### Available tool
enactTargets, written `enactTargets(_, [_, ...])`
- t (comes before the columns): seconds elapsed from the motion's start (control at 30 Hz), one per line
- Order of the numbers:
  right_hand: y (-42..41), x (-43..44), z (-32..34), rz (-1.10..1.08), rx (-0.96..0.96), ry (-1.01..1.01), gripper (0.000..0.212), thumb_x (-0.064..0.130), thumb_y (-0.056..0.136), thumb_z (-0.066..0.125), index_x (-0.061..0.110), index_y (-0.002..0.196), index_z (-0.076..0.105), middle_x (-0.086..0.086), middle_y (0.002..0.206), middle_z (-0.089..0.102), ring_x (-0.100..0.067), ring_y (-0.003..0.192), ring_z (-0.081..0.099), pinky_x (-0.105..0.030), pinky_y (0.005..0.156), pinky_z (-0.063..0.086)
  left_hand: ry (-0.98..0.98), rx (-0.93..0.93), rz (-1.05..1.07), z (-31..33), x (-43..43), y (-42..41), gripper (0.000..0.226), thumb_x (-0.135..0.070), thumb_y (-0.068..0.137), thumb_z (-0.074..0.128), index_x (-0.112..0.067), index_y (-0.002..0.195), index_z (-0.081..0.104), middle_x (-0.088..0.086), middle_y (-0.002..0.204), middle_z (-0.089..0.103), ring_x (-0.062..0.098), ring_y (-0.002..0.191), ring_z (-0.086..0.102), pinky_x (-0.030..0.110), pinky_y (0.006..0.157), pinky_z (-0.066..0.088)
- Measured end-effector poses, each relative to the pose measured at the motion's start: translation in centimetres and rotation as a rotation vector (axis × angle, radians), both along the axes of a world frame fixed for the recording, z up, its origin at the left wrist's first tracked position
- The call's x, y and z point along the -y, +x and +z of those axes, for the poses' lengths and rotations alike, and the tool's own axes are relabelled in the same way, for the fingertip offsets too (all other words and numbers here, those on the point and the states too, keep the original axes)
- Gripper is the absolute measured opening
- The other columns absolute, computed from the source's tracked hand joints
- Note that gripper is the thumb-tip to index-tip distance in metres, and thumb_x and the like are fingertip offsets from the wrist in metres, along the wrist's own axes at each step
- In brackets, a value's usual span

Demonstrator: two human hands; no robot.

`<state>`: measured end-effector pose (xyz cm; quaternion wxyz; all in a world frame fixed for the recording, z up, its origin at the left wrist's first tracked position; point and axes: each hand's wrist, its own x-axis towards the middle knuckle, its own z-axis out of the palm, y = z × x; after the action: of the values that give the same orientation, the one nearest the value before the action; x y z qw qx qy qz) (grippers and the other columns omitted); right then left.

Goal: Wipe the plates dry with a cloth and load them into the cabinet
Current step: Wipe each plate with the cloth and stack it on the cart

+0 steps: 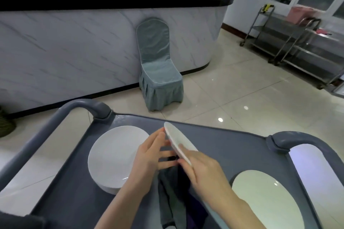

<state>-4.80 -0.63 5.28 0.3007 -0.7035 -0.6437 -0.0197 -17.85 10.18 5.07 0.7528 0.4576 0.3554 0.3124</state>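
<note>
Between the two hands, above the middle of the grey cart top, a white plate (176, 142) is held on edge. The right hand (202, 169) is closed on its near rim, thumb on one face and fingers on the other; the left hand (150, 156) is laid against the plate's left face with spread fingers, and whether it truly pinches the plate cannot be told. A dark cloth (172, 197) is trapped under the grip and hangs down toward the viewer.

The plate is tilted steeply, seen almost edge-on; its long axis runs from the near rim at the right hand away and to the left, and its upper face is turned to the right.

The task is judged to be in its wiping stage. A stack of plates (115, 156) rests just left of the hands on the cart (232, 147), and a single plate (264, 201) lies to the right. Which are dried cannot be told. No cabinet is seen, so loading appears not yet begun.
</note>
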Motion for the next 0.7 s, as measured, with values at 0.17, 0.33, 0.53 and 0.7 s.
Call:
enactTargets(0.17, [-2.7,-1.5,-0.7,0.154,0.203,-0.200,0.050,0.041,0.097,0.041,0.012,0.126,0.069,0.002,0.125,0.071,-0.012,0.112,0.068,-0.027,0.074,0.060,-0.069,-0.095,0.145,-1.3,-1.2,-2.6,0.038,-0.024,0.081,0.074,-0.025,0.116,0.059,0.007,0.091,0.077,0.029,0.080,0.075,0.032,0.058,0.057])
enactTargets(0.33, [-2.6,-4.0,-0.8,0.244,-0.133,-0.572,0.083,0.083,0.085,0.013,0.039,0.150,0.038,0.033,0.151,0.025,0.013,0.144,0.014,-0.012,0.117,0.008,-0.171,-0.102,0.270,-3.6,-3.0,-5.4,0.031,-0.008,0.087,0.060,-0.027,0.112,0.064,0.006,0.087,0.077,0.028,0.074,0.075,0.032,0.057,0.058])
enactTargets(0.53, [-1.9,-6.3,-3.5,-0.376,-0.468,-0.260,0.040,0.029,0.095,0.063,0.029,0.134,0.056,0.012,0.123,0.046,-0.006,0.107,0.054,-0.017,0.089,0.038,-0.230,-0.103,0.352,-5.4,-5.5,-9.0,0.034,-0.006,0.090,0.057,-0.031,0.110,0.067,0.003,0.090,0.074,0.019,0.064,0.074,0.031,0.052,0.057])
enactTargets(0.7, [-3.1,-8.4,-5.3,-0.492,-0.971,-0.203,0.032,0.005,0.089,0.066,0.030,0.110,0.068,0.000,0.110,0.066,-0.012,0.095,0.066,-0.021,0.077,0.050,-0.188,-0.148,0.301,-6.5,-6.1,-11.3,0.038,-0.004,0.090,0.055,-0.038,0.101,0.068,-0.007,0.084,0.075,0.018,0.067,0.073,0.030,0.055,0.057])
